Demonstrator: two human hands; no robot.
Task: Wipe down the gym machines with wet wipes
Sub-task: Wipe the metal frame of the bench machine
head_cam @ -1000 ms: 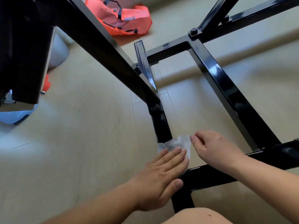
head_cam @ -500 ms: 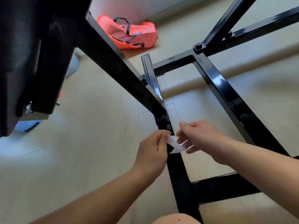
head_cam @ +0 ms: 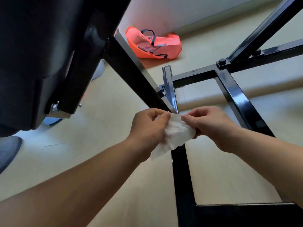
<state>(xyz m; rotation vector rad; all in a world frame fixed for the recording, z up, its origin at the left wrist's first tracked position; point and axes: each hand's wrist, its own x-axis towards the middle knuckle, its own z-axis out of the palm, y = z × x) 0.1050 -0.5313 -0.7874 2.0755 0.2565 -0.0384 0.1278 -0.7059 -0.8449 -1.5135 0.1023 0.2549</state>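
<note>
A crumpled white wet wipe (head_cam: 176,134) hangs in the air between my two hands, above the black metal frame (head_cam: 236,99) of the gym machine. My left hand (head_cam: 150,124) pinches the wipe's left edge between thumb and fingers. My right hand (head_cam: 211,124) pinches its right edge. A loose corner of the wipe droops down toward my left forearm. The wipe touches no bar. The machine's black padded seat (head_cam: 37,51) looms at the upper left.
An orange bag (head_cam: 154,44) with black straps lies on the pale floor near the far wall. A blue-grey round object (head_cam: 8,149) sits at the left edge. Glossy black floor bars (head_cam: 183,185) run under my hands and toward the right.
The wipe was pressed flat on the lower bar by my left hand. Both hands have since lifted it off the bar and now hold it spread between them, higher up.
</note>
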